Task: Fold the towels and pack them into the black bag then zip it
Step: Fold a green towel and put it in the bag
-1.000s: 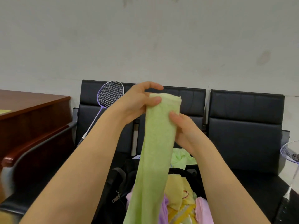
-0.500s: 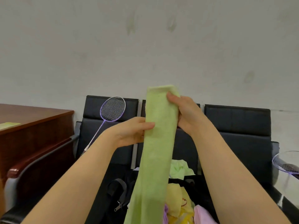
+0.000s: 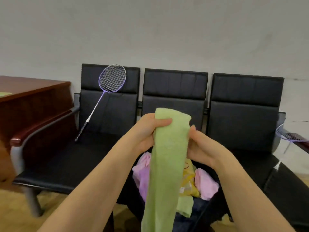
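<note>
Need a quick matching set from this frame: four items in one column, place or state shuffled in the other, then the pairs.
Items:
1. green towel
2. purple racket
3. pink towel
4. wooden desk

Place or state:
A. leaning on the leftmost chair's backrest
B. far left, beside the chairs
C. held up lengthwise by the left hand and right hand
D. lying in the pile below the hands

Pairs: 1-C, 2-A, 3-D, 4-B

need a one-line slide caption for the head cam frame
Both hands, left hand and right hand, grip a long green towel above more towels on a black bench.
</note>
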`<state>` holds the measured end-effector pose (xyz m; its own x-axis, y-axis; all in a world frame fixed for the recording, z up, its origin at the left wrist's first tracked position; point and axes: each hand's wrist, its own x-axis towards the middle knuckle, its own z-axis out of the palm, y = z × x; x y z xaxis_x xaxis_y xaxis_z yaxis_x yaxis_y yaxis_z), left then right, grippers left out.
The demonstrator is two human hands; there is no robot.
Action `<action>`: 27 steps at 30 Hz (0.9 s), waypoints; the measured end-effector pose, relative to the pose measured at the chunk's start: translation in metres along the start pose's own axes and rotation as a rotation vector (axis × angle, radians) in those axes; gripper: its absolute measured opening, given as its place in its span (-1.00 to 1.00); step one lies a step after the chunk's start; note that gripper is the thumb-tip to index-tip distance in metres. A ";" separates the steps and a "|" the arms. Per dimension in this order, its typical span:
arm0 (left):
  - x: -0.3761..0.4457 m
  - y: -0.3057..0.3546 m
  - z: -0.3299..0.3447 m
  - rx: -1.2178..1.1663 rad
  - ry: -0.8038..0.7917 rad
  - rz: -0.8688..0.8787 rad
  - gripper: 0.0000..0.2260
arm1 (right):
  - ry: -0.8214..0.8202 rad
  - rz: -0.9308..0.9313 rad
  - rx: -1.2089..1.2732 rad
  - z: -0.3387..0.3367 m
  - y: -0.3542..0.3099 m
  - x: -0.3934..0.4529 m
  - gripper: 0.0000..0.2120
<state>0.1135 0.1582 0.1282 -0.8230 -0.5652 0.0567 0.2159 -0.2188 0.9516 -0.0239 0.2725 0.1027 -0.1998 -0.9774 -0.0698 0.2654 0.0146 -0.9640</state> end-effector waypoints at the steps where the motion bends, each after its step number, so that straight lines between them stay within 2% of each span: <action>1: 0.003 -0.010 -0.003 -0.016 0.022 -0.036 -0.79 | -0.041 0.021 -0.026 -0.007 0.016 -0.001 -0.13; 2: 0.005 -0.033 -0.009 -0.052 0.045 -0.087 -0.78 | -0.072 0.053 -0.037 -0.014 0.041 -0.001 -0.21; 5: 0.005 -0.059 -0.015 -0.064 0.078 -0.164 -0.78 | 0.026 0.035 -0.137 -0.017 0.064 -0.007 -0.58; 7: 0.002 -0.077 -0.018 -0.065 0.093 -0.211 -0.81 | 0.075 0.028 -0.077 -0.016 0.078 -0.004 -0.63; 10: -0.011 -0.107 -0.027 -0.077 0.139 -0.336 -0.69 | 0.139 0.025 0.019 -0.019 0.088 0.005 -0.65; 13: -0.027 -0.139 -0.042 0.147 0.040 -0.440 -0.50 | 0.230 0.045 0.079 -0.022 0.095 0.016 -0.72; 14: -0.030 -0.148 -0.045 0.202 0.040 -0.444 -0.51 | 0.258 0.068 0.106 -0.024 0.098 0.021 -0.78; 15: -0.030 -0.154 -0.046 0.218 0.081 -0.413 -0.59 | 0.278 0.099 0.133 -0.026 0.102 0.025 -0.78; 17: -0.029 -0.158 -0.044 0.134 0.200 -0.332 -0.72 | 0.270 0.164 0.185 -0.029 0.110 0.030 -0.62; 20: -0.022 -0.162 -0.039 0.017 0.278 -0.259 -0.75 | 0.212 0.215 0.254 -0.032 0.124 0.027 -0.39; 24: -0.016 -0.165 -0.036 0.030 0.320 -0.276 -0.79 | 0.165 0.216 0.219 -0.040 0.139 0.014 -0.50; 27: -0.015 -0.167 -0.036 0.096 0.344 -0.252 -0.80 | 0.205 0.197 0.170 -0.043 0.144 0.016 -0.57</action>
<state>0.1088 0.1742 -0.0424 -0.6172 -0.7391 -0.2698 -0.0325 -0.3186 0.9473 -0.0291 0.2682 -0.0478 -0.3102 -0.8960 -0.3179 0.4684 0.1469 -0.8712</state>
